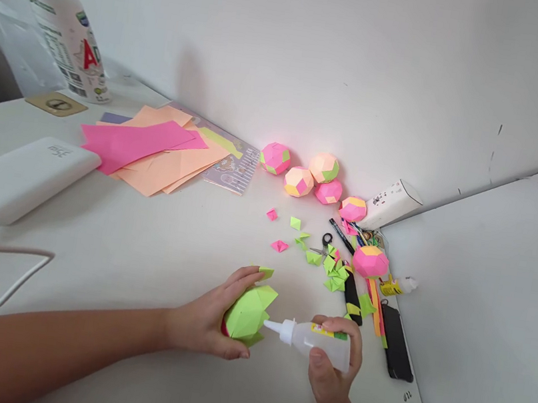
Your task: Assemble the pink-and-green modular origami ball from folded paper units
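Note:
My left hand (212, 307) is closed around a green folded-paper ball (246, 314) with pointed flaps on its right side and a bit of red low on its left. A small green paper piece (266, 272) shows by my left fingertips. In my right hand (332, 366) lies a translucent glue bottle (301, 341) with a yellow and green label. Its white nozzle tip points left, close to the ball's flaps; whether it touches them I cannot tell. Beyond my hands lie loose green folded pieces (336, 277) and a pink folded piece (279, 246).
Finished paper balls (299, 182) line the wall. Scissors (326, 240), a black marker (342, 236), a yellow-labelled bottle (398, 285) and a black phone-like slab (397, 342) lie right. Coloured paper sheets (155, 151), a white power bank (24, 178) and a green-capped bottle (63, 22) are left.

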`<state>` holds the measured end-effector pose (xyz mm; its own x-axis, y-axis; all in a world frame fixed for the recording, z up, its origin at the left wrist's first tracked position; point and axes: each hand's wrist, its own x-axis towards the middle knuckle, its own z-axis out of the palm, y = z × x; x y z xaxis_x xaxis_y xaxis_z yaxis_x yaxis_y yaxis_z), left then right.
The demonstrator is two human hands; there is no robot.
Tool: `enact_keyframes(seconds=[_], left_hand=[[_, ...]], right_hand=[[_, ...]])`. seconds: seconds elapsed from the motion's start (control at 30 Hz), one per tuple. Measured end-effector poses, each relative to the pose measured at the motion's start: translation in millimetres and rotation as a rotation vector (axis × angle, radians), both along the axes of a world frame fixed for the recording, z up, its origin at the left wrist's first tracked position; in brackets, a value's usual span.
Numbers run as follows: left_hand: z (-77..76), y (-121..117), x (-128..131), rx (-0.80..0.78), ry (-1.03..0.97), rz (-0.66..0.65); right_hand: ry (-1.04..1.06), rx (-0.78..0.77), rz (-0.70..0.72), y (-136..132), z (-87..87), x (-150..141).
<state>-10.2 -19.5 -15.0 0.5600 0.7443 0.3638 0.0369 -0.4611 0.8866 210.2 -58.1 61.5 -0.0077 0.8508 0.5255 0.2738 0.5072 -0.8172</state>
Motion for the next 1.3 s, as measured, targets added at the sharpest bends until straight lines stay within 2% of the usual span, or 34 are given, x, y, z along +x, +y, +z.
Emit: enact_keyframes(seconds=[0.33,0.63,0.77,1.3], left_hand=[[-0.2,0.2,-0.6,-0.023,0.03,-0.031],[1.3,0.6,-0.6,-0.011,0.035,-0.05],[1.6,0.8,-0.3,-0.004,0.028,-0.057],[2.3,0.9,0.1,-0.009,0.021,-0.064]], right_hand=[[0.044,-0.036,0.016,0.8,-5.1,1.7],[0.172,-0.222,-0.034,1.0,-7.7,1.0],[0.234,-0.287,-0.006,2.7,-6.8,-0.8],[0.31,-0.328,0.034,5.9,-8.6,-1.1]])
